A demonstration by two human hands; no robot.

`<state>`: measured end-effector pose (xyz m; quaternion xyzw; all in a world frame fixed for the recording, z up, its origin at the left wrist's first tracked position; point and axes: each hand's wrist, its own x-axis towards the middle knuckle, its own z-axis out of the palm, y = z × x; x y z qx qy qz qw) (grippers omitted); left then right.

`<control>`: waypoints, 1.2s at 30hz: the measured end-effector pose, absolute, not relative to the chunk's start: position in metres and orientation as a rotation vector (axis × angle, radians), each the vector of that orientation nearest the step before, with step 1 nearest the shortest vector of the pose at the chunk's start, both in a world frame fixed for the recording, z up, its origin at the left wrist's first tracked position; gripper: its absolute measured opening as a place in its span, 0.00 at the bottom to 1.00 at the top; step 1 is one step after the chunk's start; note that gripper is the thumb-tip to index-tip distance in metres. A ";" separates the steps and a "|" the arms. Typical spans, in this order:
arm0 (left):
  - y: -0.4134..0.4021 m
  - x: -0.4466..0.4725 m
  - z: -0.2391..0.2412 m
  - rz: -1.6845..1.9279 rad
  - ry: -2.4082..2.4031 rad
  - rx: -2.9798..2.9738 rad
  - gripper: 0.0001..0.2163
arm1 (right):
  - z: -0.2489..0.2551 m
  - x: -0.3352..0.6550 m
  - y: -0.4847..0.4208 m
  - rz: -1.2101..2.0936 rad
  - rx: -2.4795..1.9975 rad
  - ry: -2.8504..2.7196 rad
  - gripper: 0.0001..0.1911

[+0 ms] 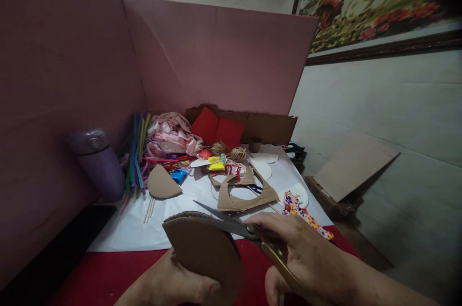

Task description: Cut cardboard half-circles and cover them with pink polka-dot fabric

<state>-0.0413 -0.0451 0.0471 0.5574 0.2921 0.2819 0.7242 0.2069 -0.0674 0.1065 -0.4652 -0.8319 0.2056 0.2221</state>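
Observation:
My left hand (171, 279) grips a rounded brown cardboard piece (204, 246) from below, near the bottom of the view. My right hand (306, 253) is closed around the gold handles of a pair of scissors (234, 224). The scissor blades point left and lie along the top edge of the cardboard piece. Both hands hover over the red front part of the table (104, 272).
White paper (130, 229) covers the table behind the hands, strewn with cardboard offcuts (245, 195), twine balls (237, 154), coloured straws (137, 157), red sheets (216, 128) and pink cloth (171, 135). A purple flask (97, 161) stands left. Pink boards (216, 56) wall the back and left.

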 end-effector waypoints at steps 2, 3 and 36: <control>-0.045 -0.042 0.046 0.638 0.646 1.222 0.13 | 0.109 0.206 -0.067 0.592 -1.283 -2.311 0.21; -0.045 -0.042 0.046 0.642 0.637 1.216 0.14 | 0.111 0.206 -0.067 0.616 -1.276 -2.320 0.21; 0.049 -0.065 0.088 1.339 1.103 0.858 0.12 | 0.056 0.160 -0.019 0.458 -1.577 -2.553 0.18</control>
